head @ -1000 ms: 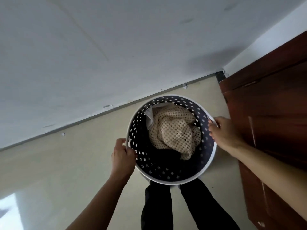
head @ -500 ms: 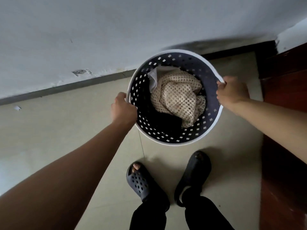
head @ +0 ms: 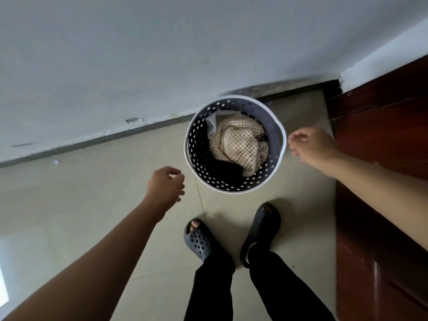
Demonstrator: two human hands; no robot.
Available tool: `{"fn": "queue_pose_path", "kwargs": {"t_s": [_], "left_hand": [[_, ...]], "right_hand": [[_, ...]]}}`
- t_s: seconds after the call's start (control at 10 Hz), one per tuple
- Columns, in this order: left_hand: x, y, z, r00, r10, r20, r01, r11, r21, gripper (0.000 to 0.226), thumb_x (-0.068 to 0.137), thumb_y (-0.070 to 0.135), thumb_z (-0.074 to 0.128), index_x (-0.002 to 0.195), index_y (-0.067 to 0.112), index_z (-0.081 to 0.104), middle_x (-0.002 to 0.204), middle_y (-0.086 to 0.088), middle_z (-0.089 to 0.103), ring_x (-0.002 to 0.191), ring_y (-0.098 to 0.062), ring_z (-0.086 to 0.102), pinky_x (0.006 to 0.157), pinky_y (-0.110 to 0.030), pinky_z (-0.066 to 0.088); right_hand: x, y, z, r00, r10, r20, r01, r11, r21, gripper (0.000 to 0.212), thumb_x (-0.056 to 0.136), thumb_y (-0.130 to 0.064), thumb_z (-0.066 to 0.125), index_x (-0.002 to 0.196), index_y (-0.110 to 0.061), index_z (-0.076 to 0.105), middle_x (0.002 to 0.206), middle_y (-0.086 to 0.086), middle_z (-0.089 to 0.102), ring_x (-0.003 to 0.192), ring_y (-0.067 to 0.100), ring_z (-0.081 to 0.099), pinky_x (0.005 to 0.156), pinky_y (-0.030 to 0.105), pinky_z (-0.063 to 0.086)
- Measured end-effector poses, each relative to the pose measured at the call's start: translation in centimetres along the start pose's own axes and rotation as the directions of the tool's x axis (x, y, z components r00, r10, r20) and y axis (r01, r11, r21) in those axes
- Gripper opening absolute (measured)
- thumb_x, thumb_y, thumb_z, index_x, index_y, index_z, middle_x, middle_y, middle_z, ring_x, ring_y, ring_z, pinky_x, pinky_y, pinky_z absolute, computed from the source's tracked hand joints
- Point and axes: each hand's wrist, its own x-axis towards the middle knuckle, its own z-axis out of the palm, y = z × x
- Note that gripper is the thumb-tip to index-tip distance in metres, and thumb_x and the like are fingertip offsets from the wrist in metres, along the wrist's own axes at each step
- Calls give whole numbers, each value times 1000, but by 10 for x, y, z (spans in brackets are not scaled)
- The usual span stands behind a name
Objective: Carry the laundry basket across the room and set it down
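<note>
The round laundry basket (head: 276, 137), dark with square holes and a white rim, stands on the tiled floor close to the wall. Inside lie a cream mesh cloth (head: 238, 144) and some dark clothing. My left hand (head: 165, 185) hovers a little to the left of the basket's rim, fingers loosely curled and apart, touching nothing. My right hand (head: 311, 147) is just right of the rim, fingers apart, holding nothing.
A grey-white wall (head: 139, 66) with a dark skirting runs behind the basket. A dark red wooden door or cabinet (head: 382, 158) stands close on the right. My feet in dark perforated slippers (head: 201, 244) are just in front of the basket.
The basket went down from being held at its rim to standing on the floor by the wall. Both hands let go and pulled away from the rim.
</note>
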Motion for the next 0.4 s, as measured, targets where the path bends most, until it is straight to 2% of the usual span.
{"fn": "queue_pose_path", "kwargs": {"t_s": [0.1, 0.2, 0.3, 0.4], "left_hand": [[-73, -3, -31, 999, -13, 32, 14, 999, -45, 21, 94, 14, 53, 110, 7, 62, 82, -14, 68, 73, -26, 65, 70, -42, 56], [-143, -13, -58, 999, -31, 36, 34, 997, -63, 17, 94, 13, 54, 107, 7, 64, 79, -14, 69, 70, -26, 65, 63, -37, 52], [-204, -32, -78, 996, -71, 48, 74, 996, -56, 15, 94, 12, 54, 103, 7, 64, 78, -16, 68, 67, -27, 64, 58, -34, 50], [-263, -51, -94, 990, -135, 43, 138, 986, -97, 11, 91, 6, 57, 98, 4, 65, 68, -15, 66, 60, -29, 61, 52, -30, 46]], "right_hand": [[-68, -30, -43, 997, -80, 25, 74, 983, 168, 18, 85, -25, 58, 73, -18, 70, 74, 12, 73, 72, 31, 70, 62, 39, 51], [-144, -71, -102, 982, -190, -11, 186, 943, 277, 14, 91, -17, 59, 94, -10, 70, 74, 2, 71, 66, 20, 68, 55, 30, 49], [-220, -119, -168, 941, -327, -85, 335, 871, 361, 14, 91, -16, 59, 100, -12, 68, 80, 3, 73, 72, 23, 70, 56, 28, 52], [-294, -166, -235, 873, -442, -207, 486, 746, 456, 21, 85, -27, 61, 101, -15, 69, 83, 5, 75, 73, 22, 71, 57, 24, 54]]}}
